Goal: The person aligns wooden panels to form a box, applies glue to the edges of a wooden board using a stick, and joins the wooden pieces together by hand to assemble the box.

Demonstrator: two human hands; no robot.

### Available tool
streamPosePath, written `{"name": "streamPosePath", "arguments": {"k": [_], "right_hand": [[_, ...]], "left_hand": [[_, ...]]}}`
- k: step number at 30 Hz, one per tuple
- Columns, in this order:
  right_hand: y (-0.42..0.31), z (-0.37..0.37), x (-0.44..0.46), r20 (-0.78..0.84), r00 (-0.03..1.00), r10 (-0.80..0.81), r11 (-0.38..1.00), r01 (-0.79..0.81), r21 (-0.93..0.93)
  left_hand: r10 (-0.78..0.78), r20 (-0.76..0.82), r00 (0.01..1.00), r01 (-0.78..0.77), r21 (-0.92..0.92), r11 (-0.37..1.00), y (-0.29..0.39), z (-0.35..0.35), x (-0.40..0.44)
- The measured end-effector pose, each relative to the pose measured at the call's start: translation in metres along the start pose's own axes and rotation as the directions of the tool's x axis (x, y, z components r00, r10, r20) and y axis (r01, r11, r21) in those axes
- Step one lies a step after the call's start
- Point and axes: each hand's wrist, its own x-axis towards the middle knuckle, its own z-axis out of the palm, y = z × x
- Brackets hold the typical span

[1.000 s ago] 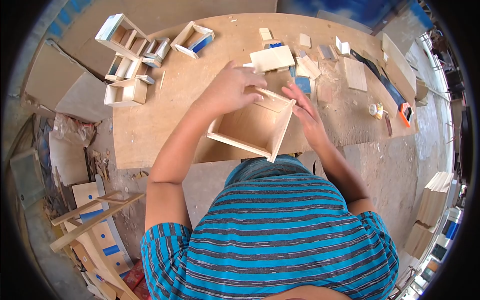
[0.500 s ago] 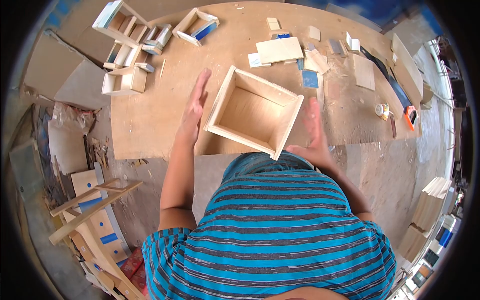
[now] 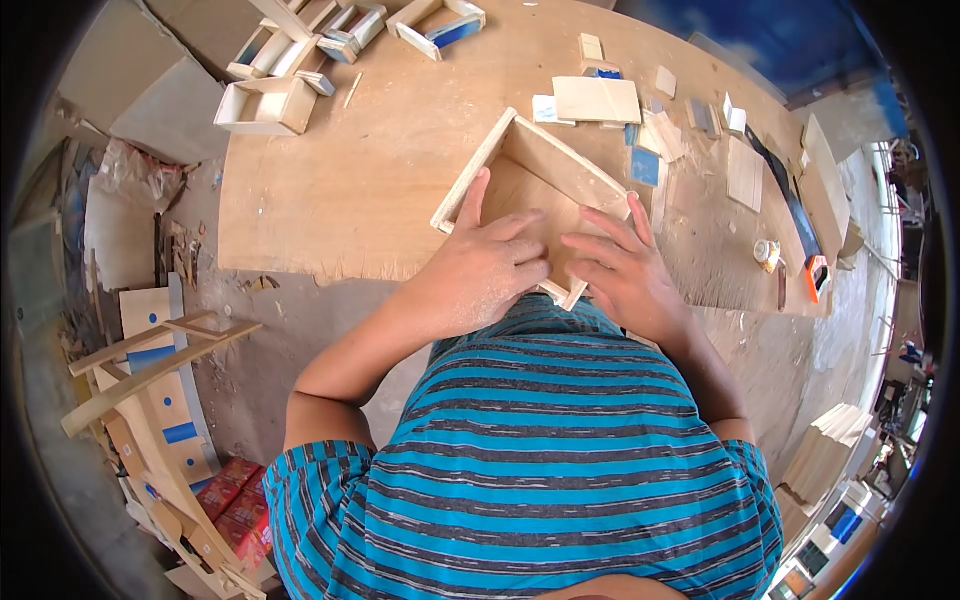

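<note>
An open wooden box (image 3: pixel 565 155) of pale, unpainted boards rests at the table's near edge, set at an angle with its opening facing up. My left hand (image 3: pixel 485 255) lies across its near-left wall, fingers spread and slightly bent over the inside. Over the right wall reaches my right hand (image 3: pixel 625 265), its fingers also apart and pointing inward. The fingertips of both hands come close together above the box floor. Both thumbs are hidden, so I cannot tell how firmly either hand touches the walls.
On the wooden table (image 3: pixel 300 210), small wooden boxes (image 3: pixel 268 105) stand back left. Loose boards (image 3: pixel 597 100) and a blue piece (image 3: pixel 645 167) lie back right. A handsaw with an orange handle (image 3: pixel 817 278) and a small jar (image 3: pixel 767 252) lie at right. A wooden frame (image 3: pixel 165 370) stands lower left.
My hands have moved inward from beside the box to over its walls, with the fingers now above the inside. The view has shifted, and the box appears slightly turned.
</note>
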Motion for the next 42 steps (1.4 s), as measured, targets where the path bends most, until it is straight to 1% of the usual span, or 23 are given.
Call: {"name": "streamPosePath", "arguments": {"k": [1,4,7,13,15,19,28,31,34,37,40,42], "right_hand": [[0.001,0.002,0.000,-0.011,1.000,-0.003,1.000,0.003,-0.002],[0.000,0.006,0.001,-0.027,1.000,-0.001,1.000,0.001,-0.004],[0.000,0.007,-0.001,-0.026,1.000,0.004,1.000,-0.004,-0.019],[-0.002,0.008,0.000,-0.029,1.000,0.010,0.999,-0.011,-0.041],[-0.002,0.011,-0.002,-0.057,0.998,0.010,0.999,-0.012,-0.030],[-0.001,0.011,-0.002,-0.055,0.998,0.010,0.999,-0.011,-0.030],[-0.001,0.013,-0.005,-0.049,0.999,0.000,0.997,-0.004,-0.075],[-0.002,0.012,-0.005,-0.046,0.999,0.006,0.996,-0.010,-0.092],[-0.005,0.009,-0.005,-0.037,0.999,0.024,0.995,-0.028,-0.101],[-0.010,0.004,-0.004,-0.023,0.999,0.046,0.994,-0.048,-0.098],[-0.014,-0.001,-0.002,-0.015,0.998,0.054,0.994,-0.055,-0.098],[-0.015,-0.005,-0.004,-0.021,0.999,0.049,0.995,-0.051,-0.084]], "left_hand": [[0.007,0.033,0.999,-0.008,0.019,1.000,-0.001,0.001,-0.001],[0.026,-0.001,1.000,-0.026,0.000,1.000,-0.005,0.004,-0.002],[0.038,0.015,0.999,-0.038,0.010,0.999,-0.006,0.005,-0.001],[0.057,0.076,0.995,-0.054,-0.037,0.998,-0.007,-0.001,-0.002],[0.059,0.088,0.994,-0.056,-0.031,0.998,-0.006,-0.001,-0.002],[0.059,0.116,0.992,-0.055,-0.033,0.998,-0.006,-0.004,0.000],[0.079,0.115,0.990,-0.081,0.015,0.997,-0.006,0.001,-0.002],[0.069,0.085,0.994,-0.066,-0.032,0.997,-0.006,-0.001,-0.002],[0.068,0.036,0.997,-0.067,-0.024,0.997,-0.006,0.002,-0.004],[0.038,0.008,0.999,-0.038,-0.096,0.995,-0.006,-0.003,-0.010],[0.034,-0.138,0.990,-0.052,-0.131,0.990,-0.007,-0.015,-0.017],[-0.091,-0.324,0.942,0.034,-0.178,0.983,-0.015,-0.015,-0.030]]}}
